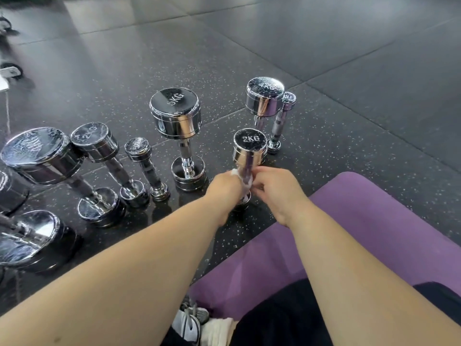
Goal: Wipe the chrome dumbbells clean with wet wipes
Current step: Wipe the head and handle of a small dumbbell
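2KG dumbbell stands upright on the floor at frame centre, long axis vertical. Left hand is curled round the wet wipe on its handle. Right hand pinches the wipe from the opposite side. Both hands are equally near, so the next stroke likely runs along the shaft.

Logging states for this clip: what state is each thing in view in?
2 kg dumbbell: standing on end, handle held in both hands.
Wet wipe: wrapped round that handle.
Left hand: grips the wipe on the handle.
Right hand: holds the handle.
5 kg dumbbell: standing on end, untouched.
4 kg dumbbell: standing on end, top speckled.
Purple mat: lying flat on the floor.
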The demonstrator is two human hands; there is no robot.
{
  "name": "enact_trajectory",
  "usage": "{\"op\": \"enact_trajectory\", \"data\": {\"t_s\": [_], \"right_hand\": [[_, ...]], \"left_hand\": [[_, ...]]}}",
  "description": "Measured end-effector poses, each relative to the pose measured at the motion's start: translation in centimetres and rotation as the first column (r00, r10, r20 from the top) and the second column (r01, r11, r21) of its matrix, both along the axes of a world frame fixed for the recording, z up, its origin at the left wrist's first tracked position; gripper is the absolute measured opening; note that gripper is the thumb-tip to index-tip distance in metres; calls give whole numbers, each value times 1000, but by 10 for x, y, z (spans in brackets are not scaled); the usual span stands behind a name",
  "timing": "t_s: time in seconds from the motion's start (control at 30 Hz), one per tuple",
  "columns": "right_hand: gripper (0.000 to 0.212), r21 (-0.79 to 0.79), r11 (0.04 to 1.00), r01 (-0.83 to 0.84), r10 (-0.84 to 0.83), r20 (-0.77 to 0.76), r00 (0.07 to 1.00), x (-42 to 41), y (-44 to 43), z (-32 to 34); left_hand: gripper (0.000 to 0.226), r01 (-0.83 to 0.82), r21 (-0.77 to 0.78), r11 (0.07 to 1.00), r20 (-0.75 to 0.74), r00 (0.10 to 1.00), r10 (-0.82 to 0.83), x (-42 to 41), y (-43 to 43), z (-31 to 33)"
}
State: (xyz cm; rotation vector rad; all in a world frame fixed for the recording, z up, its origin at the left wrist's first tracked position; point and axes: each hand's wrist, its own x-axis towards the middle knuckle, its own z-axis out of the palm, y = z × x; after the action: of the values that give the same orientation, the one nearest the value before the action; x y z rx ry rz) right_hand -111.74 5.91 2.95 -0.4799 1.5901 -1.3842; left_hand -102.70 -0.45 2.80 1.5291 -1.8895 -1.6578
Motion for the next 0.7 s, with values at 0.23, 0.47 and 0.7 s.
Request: {"op": "enact_trajectory", "data": {"t_s": [0.23,0.47,0.7], "right_hand": [[37,14,1000,5,-6,104,995,7,-4,-5],[44,-75,995,65,-36,333,942,4,-5,0],[41,-67,982,177,-159,217,963,3,-7,8]], "left_hand": [[23,-86,-285,955,-27,996,82,9,-4,0],[20,266,-467,843,229,957,-176,11,4,-11],[14,164,-258,952,-18,985,-174,28,-11,6]]}}
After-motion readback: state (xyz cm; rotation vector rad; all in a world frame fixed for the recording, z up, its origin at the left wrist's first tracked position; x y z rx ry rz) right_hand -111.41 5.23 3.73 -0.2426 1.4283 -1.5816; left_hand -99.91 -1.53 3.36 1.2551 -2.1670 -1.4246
